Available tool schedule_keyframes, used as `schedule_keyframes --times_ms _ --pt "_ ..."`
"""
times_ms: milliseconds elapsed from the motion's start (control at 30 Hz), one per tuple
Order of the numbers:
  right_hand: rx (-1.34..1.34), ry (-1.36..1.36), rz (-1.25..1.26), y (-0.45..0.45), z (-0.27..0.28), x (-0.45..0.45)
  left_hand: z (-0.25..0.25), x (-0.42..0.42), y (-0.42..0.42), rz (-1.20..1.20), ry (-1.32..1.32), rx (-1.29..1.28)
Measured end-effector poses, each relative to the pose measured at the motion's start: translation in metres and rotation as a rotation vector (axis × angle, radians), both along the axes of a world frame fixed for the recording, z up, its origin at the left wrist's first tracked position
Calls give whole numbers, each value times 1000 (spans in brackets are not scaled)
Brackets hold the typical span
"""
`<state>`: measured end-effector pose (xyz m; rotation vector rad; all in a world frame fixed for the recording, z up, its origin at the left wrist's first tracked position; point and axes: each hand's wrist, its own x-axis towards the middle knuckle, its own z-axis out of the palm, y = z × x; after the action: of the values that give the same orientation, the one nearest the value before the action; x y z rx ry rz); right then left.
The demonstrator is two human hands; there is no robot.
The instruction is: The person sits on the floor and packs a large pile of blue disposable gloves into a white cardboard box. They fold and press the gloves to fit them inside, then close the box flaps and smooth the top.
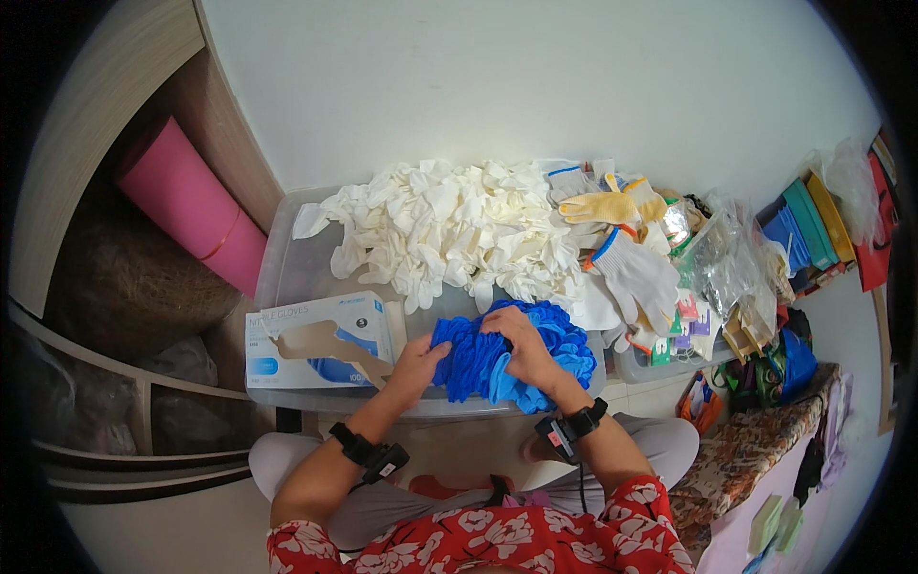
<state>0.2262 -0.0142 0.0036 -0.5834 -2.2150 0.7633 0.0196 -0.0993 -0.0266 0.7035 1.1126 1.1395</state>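
Observation:
A heap of blue nitrile gloves [466, 359], dark and lighter blue, lies at the front of a translucent plastic bin lid or tub [301, 258]. My left hand [417, 367] pinches the left edge of the heap between thumb and fingers. Curled over the middle of the same heap, my right hand [527, 348] grips gloves there; some of its fingertips are hidden among them. To the left of my left hand lies a white and blue nitrile glove box [287, 359] with a torn opening. Behind both hands spreads a large pile of white gloves [459, 222].
Knitted work gloves [635, 273], grey and yellow, lie at the right, beside clear plastic bags [731, 251] and small coloured packets [696, 326]. A rolled pink mat [193, 208] leans in a shelf at the left. The wall [516, 86] stands directly behind the piles.

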Motion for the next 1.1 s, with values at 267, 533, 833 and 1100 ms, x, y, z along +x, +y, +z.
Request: schedule_keyframes --times_ms 267,533,833,1100 --pt "-21 -151 128 11 7 -4 -10 0 2 -26 27 19" --pt "-63 -129 63 1 6 -12 -9 0 -1 -44 35 28" --pt "-96 -177 58 10 -3 -12 8 15 -9 -161 477 329" --pt "-70 -206 -30 8 5 -18 11 30 -15 -21 907 438"
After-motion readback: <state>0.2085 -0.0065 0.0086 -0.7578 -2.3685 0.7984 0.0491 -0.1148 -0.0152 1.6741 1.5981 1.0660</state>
